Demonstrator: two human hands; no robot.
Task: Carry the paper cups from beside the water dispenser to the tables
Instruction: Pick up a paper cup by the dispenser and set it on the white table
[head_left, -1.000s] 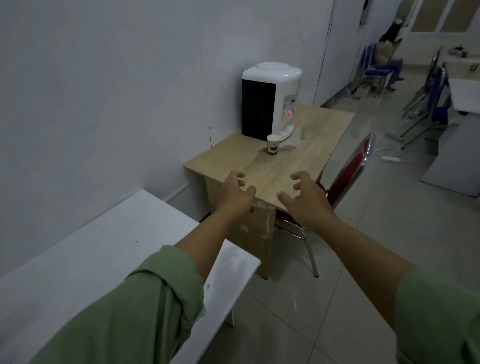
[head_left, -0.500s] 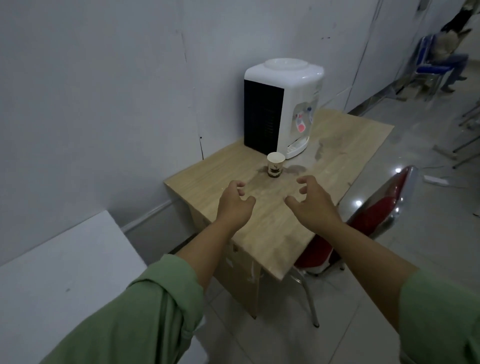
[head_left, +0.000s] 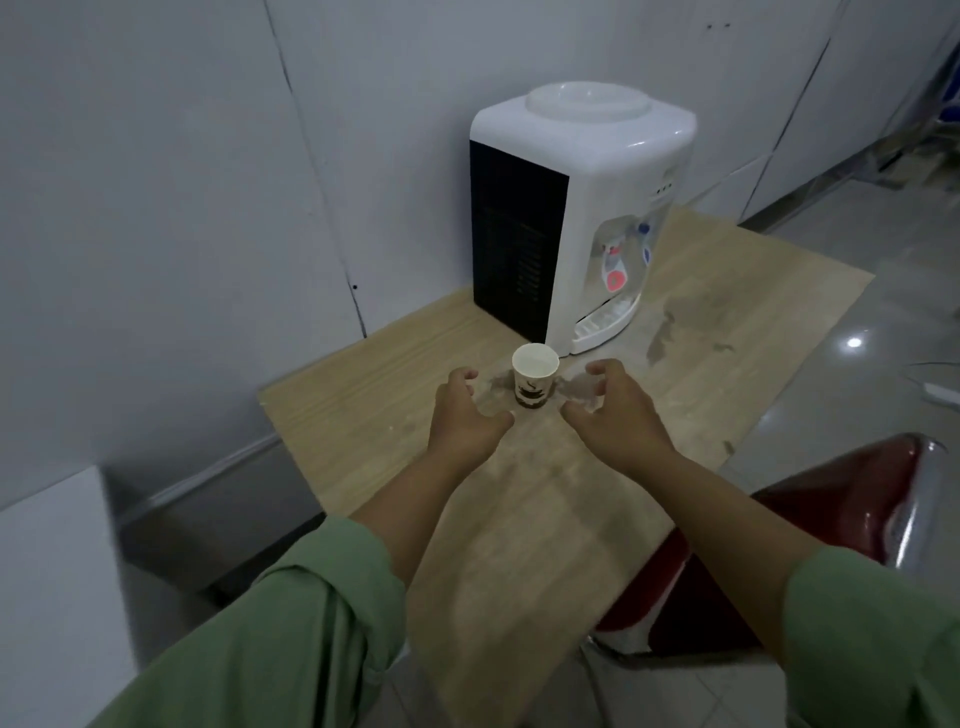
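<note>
One white paper cup (head_left: 535, 376) with a dark print stands upright on the wooden table (head_left: 545, 519), just in front of the white and black water dispenser (head_left: 576, 218). My left hand (head_left: 465, 415) hovers a little to the cup's left, fingers curled and apart, holding nothing. My right hand (head_left: 613, 410) hovers to the cup's right, also open and empty. Neither hand touches the cup. Both arms wear green sleeves.
A red chair with a chrome frame (head_left: 810, 545) is tucked at the table's right side. A white table corner (head_left: 47, 561) shows at the lower left. The grey wall runs behind the dispenser. Wet stains mark the tabletop near the dispenser's drip tray.
I have come closer to the wooden table. Both hands have moved forward from the table's near edge to either side of the cup.
</note>
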